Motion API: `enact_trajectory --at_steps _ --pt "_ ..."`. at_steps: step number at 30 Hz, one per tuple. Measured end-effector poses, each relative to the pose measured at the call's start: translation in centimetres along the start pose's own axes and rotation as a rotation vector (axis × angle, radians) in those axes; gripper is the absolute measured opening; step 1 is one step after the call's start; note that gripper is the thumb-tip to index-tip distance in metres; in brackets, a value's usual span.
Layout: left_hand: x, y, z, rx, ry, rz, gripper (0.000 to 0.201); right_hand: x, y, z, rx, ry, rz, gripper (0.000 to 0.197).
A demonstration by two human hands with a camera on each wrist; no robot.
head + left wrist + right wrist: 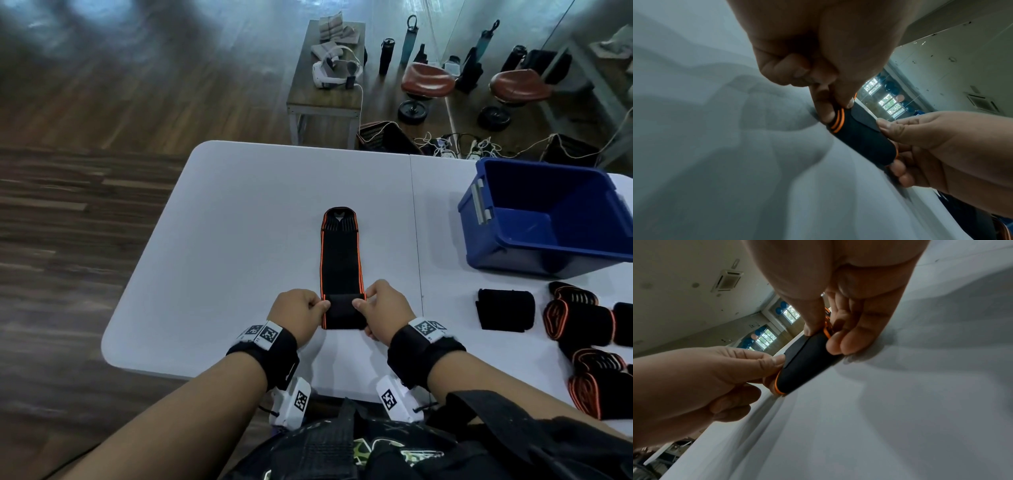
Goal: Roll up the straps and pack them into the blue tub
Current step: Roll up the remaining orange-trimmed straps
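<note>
A black strap with orange edges [340, 260] lies lengthwise on the white table [222, 222], its near end turned over into a small roll [342, 312]. My left hand [301, 313] pinches the roll's left end and my right hand [383, 310] pinches its right end. The left wrist view shows the roll [861, 138] between my left hand's fingers [826, 112] and the right hand's thumb [892, 128]. The right wrist view shows the same roll [807, 358] pinched by both hands. The blue tub [548, 219] stands open at the right; I see nothing inside it.
Several black and orange straps [589, 342] lie in a heap at the table's right edge, one black roll [505, 310] beside them. Beyond the table stand a small side table [325, 85], two stools [428, 82] and cables on the wooden floor.
</note>
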State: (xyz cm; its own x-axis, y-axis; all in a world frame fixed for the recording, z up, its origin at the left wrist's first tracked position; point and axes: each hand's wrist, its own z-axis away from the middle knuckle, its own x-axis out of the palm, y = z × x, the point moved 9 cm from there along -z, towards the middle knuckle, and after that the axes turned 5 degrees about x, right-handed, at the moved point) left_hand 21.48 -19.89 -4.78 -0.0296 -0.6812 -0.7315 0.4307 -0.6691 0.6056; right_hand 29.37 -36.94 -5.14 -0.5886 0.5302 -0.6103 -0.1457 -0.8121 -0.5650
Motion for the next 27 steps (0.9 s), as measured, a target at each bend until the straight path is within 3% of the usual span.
enact_trajectory --at_steps 3,8,10,13,15,18,21,24,27 --pt "-0.2 0.0 0.0 0.002 -0.007 -0.026 0.036 -0.2 -0.8 0.4 -0.062 0.005 0.078 0.02" --pt "-1.0 -0.7 0.3 -0.054 0.093 0.122 0.013 -0.1 -1.0 0.6 -0.117 -0.027 0.139 0.016" --pt "-0.9 0.0 0.1 0.026 0.1 0.1 0.015 -0.1 -1.5 0.8 -0.154 -0.022 0.201 0.021" --pt "-0.6 1.6 -0.3 0.206 0.083 -0.12 0.007 0.0 -2.7 1.5 -0.263 0.014 0.38 0.019" --pt "-0.3 2.2 -0.2 0.293 0.073 -0.235 0.016 0.1 -3.1 1.7 -0.309 0.026 0.475 0.016" --pt "0.6 2.0 0.5 0.361 0.033 -0.377 0.032 0.4 -3.1 1.4 -0.319 0.013 0.578 0.03" --pt "1.3 0.7 1.0 0.314 -0.021 -0.329 0.059 1.3 -2.7 1.7 -0.338 -0.055 0.653 0.051" --pt "1.3 0.0 0.9 0.286 -0.034 -0.241 0.059 1.5 -2.1 1.8 -0.354 -0.068 0.742 0.07" --pt "1.0 -0.3 0.4 0.237 -0.057 -0.177 0.054 0.7 -1.7 0.9 -0.299 -0.077 0.589 0.047"
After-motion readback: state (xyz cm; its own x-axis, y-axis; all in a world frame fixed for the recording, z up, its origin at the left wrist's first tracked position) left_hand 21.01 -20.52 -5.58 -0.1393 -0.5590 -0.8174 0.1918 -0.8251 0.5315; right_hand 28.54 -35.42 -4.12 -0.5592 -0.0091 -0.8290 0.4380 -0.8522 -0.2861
